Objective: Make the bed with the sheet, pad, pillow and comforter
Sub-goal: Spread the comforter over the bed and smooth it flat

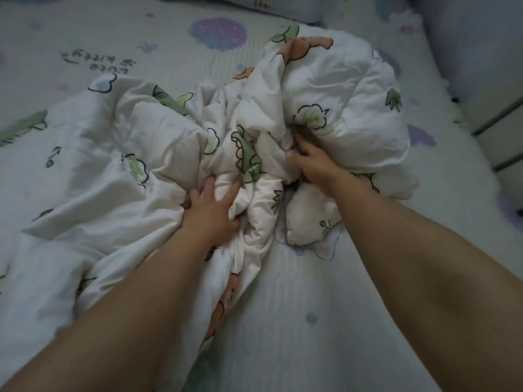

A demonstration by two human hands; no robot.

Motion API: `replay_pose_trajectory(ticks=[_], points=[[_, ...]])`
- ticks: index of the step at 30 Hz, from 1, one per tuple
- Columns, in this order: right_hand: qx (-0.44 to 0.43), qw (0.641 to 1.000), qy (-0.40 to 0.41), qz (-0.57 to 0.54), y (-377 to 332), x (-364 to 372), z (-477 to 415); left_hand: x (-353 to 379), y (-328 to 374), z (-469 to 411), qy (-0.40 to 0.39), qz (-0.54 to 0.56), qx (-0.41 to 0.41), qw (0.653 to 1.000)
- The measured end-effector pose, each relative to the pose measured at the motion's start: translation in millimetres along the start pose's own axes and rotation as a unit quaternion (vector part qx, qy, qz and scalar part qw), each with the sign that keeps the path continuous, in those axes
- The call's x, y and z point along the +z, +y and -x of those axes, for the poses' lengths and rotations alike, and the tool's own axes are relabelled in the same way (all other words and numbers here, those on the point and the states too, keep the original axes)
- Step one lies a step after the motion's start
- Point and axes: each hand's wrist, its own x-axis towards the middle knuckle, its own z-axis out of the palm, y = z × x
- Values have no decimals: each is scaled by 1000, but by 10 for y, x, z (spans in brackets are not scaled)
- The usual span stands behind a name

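From the head view, a person's two bare forearms reach forward over a bed and into a crumpled comforter [158, 142], white with green dinosaurs, orange dinosaurs and small clouds outlined in dark ink. The comforter lies bunched in a heap across the middle and left of the bed, with one puffy lobe rising toward the upper right and a flatter stretch trailing to the lower left under the left forearm. The left hand [210, 212] lies palm down on a thick fold near the centre of the heap, fingers spread and curled into the cloth, so its grip is closed on a bunch of the comforter. The right hand [311, 162] is pushed into a deep crease just to the right, thumb showing and fingertips buried in the fabric; its grip also takes hold of the comforter. Beneath the heap lies the pad [297, 306], pale with fine ribbed lines, purple round shapes and a line of dark handwriting-style print at upper left; it covers the bed as far as can be seen. At the top edge, a pillow [285, 7] in a matching pale print lies at the head of the bed, only its lower edge showing. At far right stands pale furniture [501, 128] with dark horizontal lines, blurred.
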Motion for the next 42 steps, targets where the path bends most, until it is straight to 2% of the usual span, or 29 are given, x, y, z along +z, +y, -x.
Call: replay_pose_trajectory(ticks=[3,7,10,12,14,16,19,23,25,27,29,31,33,37,42], points=[[35,998,-37,-21,33,-46,501,-138,74,335,-18,26,7,999],[58,996,-57,-24,174,69,1276,-231,158,858,7,34,29,999],[92,990,-111,2,369,232,1902,-186,221,1241,-2,-54,70,996],[107,984,-142,17,505,380,2316,-105,267,1511,-6,-136,126,983],[129,976,-171,27,649,548,2735,-10,277,1792,-27,-231,212,949],[157,962,-221,37,772,716,3113,45,224,2023,-62,-302,242,920],[176,943,-277,56,895,945,3506,30,113,2213,-55,-325,161,930],[192,934,-294,57,961,1124,3847,-8,32,2339,22,-364,96,926],[181,939,-293,21,957,1166,3975,-102,27,2380,25,-382,47,923],[173,950,-253,-56,918,1176,4100,-222,-1,2448,1,-395,29,918],[179,951,-195,-160,880,1131,4213,-380,-53,2517,-7,-357,30,934],[170,946,-170,-216,861,1021,4301,-512,-116,2531,49,-253,28,966],[159,950,-145,-227,812,877,4427,-710,-101,2584,116,-139,4,983],[161,966,-64,-190,761,467,4704,-1183,383,2669,180,9,2,984],[172,962,21,-211,834,-209,4981,-1549,1475,2644,190,181,100,960]])
